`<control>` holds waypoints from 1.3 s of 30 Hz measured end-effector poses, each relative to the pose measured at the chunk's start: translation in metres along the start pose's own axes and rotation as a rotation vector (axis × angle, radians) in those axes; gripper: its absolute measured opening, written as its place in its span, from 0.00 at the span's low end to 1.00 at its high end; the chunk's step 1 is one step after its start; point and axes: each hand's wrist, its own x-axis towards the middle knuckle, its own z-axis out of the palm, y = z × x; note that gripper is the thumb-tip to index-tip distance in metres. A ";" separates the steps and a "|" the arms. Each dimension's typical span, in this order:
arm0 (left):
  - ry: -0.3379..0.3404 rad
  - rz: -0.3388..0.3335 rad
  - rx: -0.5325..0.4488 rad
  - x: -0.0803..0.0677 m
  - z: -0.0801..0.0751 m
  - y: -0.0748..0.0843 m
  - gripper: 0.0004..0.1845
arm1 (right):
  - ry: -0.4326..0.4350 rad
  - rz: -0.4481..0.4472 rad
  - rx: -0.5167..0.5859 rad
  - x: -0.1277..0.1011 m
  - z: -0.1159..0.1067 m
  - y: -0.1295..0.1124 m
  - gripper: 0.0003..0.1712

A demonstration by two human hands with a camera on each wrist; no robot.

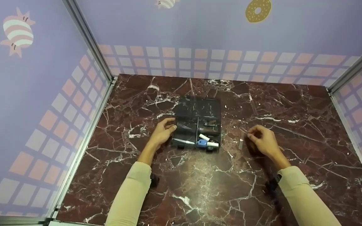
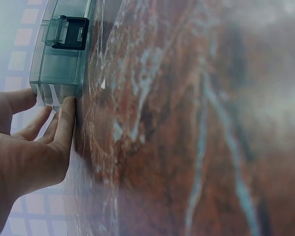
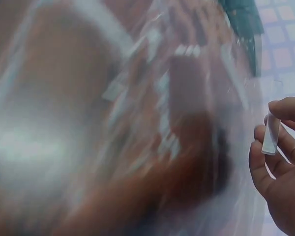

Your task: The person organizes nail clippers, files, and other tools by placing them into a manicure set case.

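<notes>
**Clear strip pinched beside the box**

Clear plastic strip [image 3: 271, 133] is sitting pinched in the right hand [image 1: 263, 141], just right of the compartment box [image 1: 196, 125]; left hand [image 1: 162, 131] is pressing straight fingers [image 2: 66, 123] against its side; only the left wrist view is showing the black latch [image 2: 69, 32].

Both arms wear long, close-fitting sleeves of pale cream cloth, the left sleeve [image 1: 130, 194] and the right sleeve [image 1: 306, 197] ending at the wrists. The left hand [image 1: 162, 133] and right hand [image 1: 264, 141] are bare. A small dark device sits strapped under each wrist, at the cuff.
</notes>
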 end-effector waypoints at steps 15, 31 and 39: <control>-0.004 0.009 0.015 0.001 0.000 -0.003 0.26 | -0.081 -0.141 0.082 0.041 0.054 -0.073 0.04; -0.002 0.015 -0.010 0.002 0.001 -0.003 0.26 | -0.106 -0.145 0.112 0.070 0.101 -0.110 0.02; -0.008 0.036 0.005 0.002 0.000 -0.004 0.26 | -0.130 -0.134 0.113 0.078 0.124 -0.133 0.02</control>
